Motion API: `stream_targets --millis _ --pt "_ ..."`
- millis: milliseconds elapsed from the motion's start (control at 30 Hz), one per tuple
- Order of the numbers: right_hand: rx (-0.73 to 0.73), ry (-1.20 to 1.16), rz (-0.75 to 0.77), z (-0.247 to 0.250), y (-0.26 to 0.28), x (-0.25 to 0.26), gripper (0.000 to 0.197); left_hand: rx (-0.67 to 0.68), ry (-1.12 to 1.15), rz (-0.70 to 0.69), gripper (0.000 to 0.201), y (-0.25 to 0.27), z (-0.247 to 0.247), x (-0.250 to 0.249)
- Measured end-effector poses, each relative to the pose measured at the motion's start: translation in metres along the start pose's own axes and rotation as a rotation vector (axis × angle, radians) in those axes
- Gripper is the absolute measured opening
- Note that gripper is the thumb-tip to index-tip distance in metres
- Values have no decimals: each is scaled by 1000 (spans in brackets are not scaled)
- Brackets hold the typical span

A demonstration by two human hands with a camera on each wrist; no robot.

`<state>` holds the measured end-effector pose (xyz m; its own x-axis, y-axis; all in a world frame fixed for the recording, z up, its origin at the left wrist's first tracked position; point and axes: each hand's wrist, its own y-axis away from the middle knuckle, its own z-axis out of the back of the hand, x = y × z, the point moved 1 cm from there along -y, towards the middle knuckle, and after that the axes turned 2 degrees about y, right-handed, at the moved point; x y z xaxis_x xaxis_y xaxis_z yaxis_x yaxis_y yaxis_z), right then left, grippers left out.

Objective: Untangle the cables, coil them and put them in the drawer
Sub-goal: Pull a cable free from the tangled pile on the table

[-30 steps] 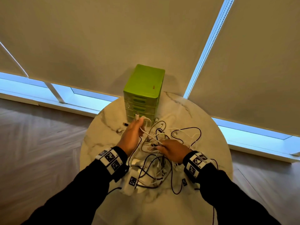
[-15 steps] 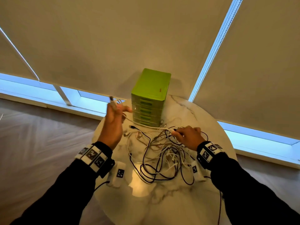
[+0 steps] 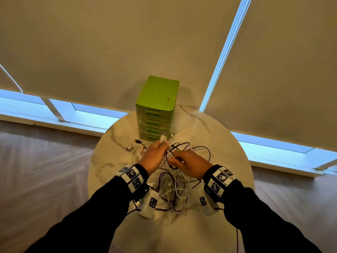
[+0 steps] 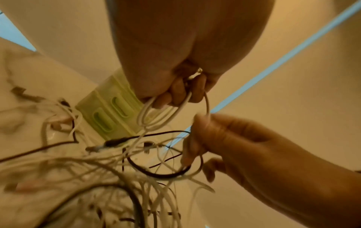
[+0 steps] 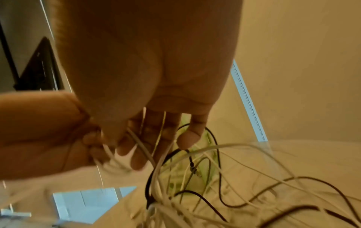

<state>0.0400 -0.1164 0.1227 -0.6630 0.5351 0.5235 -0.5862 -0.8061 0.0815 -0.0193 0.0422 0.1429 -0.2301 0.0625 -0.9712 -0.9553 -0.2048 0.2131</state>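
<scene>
A tangle of white and black cables lies on the round marble table. At the table's far edge stands the green drawer unit, all drawers closed. My left hand grips several coiled loops of a white cable, whose plug sticks up above the fist. My right hand is just to its right and pinches the same white cable between thumb and fingers. The rest of that cable runs down into the tangle. Both hands hover in front of the drawers.
Loose plugs lie left of the tangle near the drawer unit. White tagged boxes hang under both wrists above the table's near part. Behind the table are roller blinds and a low window sill; floor surrounds the table.
Half a second ago my hands were spread apart, the left raised leftward with the cable end. They have come together in front of the drawers, and the left hand holds more loops.
</scene>
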Motion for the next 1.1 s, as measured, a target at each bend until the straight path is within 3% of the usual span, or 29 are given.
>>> stream_targets --millis 100,167,267,367,500,567,633,667,767,833,933,1000,1100 --pt "164 193 -176 -21 0 -17 30 9 -160 -87 25 6 3 -1" --pt "312 322 -265 -29 2 -35 36 -80 -87 -141 20 13 15 -13" --pt "432 222 -321 -35 14 -60 33 -219 32 -244 29 11 52 -36" --pt "251 70 -333 -29 19 -61 33 -271 -53 -332 25 6 84 -48" --pt "-310 -39 -162 7 16 -16 9 -141 -157 -315 24 2 80 -25" --pt "-481 -94 -68 24 20 20 14 -71 -215 -267 22 0 61 -15" --pt "-465 -38 -51 27 29 43 34 37 -204 -270 17 0 32 -15" --pt "-391 -53 -49 21 24 55 41 53 -180 -267 12 1 28 -14" --pt "-330 -237 -174 14 42 61 30 158 -157 -272 30 0 -4 -20" --pt "-439 -251 -292 23 66 47 22 232 -201 -284 43 0 -29 -26" --pt "-501 -159 -470 35 113 13 22 248 -107 -261 36 4 -56 -42" --pt "-497 -79 -625 34 153 -21 21 269 47 -242 28 0 -73 -48" --pt "-364 53 -855 17 219 -68 16 333 212 -235 27 -6 -96 -50"
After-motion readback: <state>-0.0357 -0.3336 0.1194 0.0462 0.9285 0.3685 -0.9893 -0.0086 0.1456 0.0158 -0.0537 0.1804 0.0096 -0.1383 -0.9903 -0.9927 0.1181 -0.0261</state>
